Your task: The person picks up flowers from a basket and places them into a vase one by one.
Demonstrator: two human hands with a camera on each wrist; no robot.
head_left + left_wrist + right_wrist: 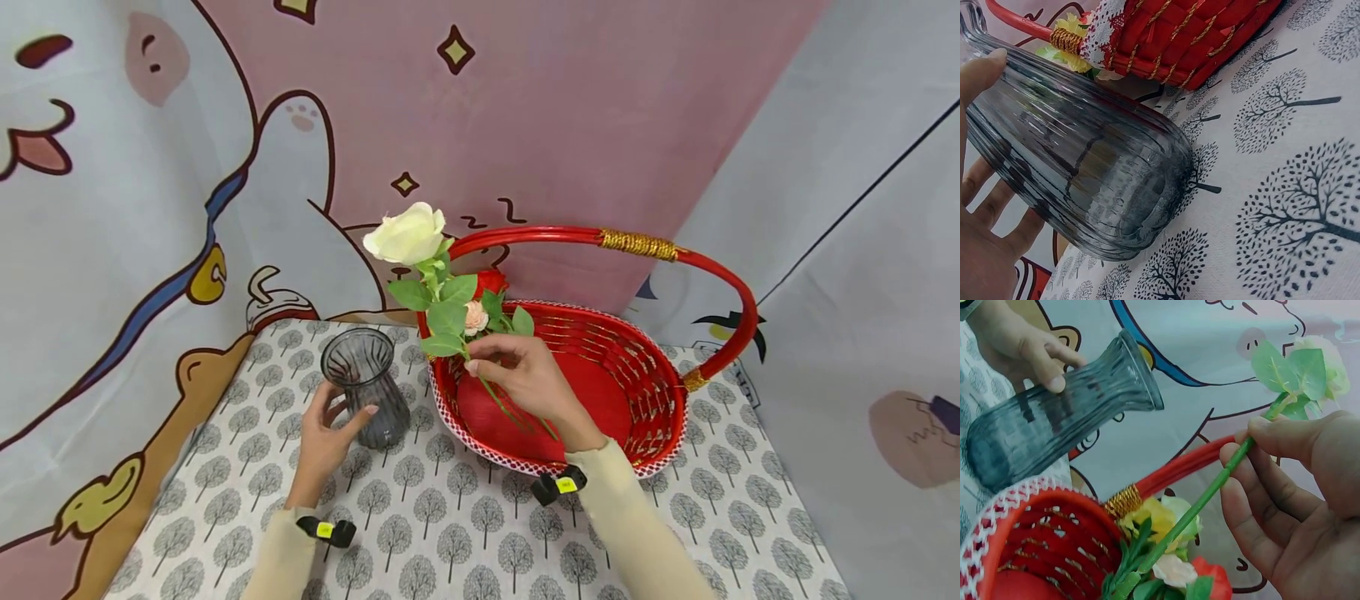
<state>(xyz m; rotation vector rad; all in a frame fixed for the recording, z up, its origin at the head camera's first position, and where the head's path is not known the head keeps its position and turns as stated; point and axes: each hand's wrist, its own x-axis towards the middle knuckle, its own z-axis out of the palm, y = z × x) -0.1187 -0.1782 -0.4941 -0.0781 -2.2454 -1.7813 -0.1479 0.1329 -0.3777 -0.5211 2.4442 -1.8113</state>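
A fluted grey glass vase (384, 417) stands upright on the tree-print cloth, left of the basket. My left hand (324, 442) holds it, thumb on the near side and fingers round the far left side, seen closer in the left wrist view. Thumb and fingertips of my right hand (534, 379) pinch the green stem (1204, 497) of a white rose (407, 237) above the basket's left part. The rose's bloom points up and to the left, with several leaves below it; its stem slants down over the basket.
A red woven basket (471, 446) with white-and-red trim and a tall arched handle (540, 234) sits to the right. At its left end are a red flower (491, 282), a pale pink flower (476, 318) and a yellow flower (1146, 520). A cartoon-print curtain hangs behind.
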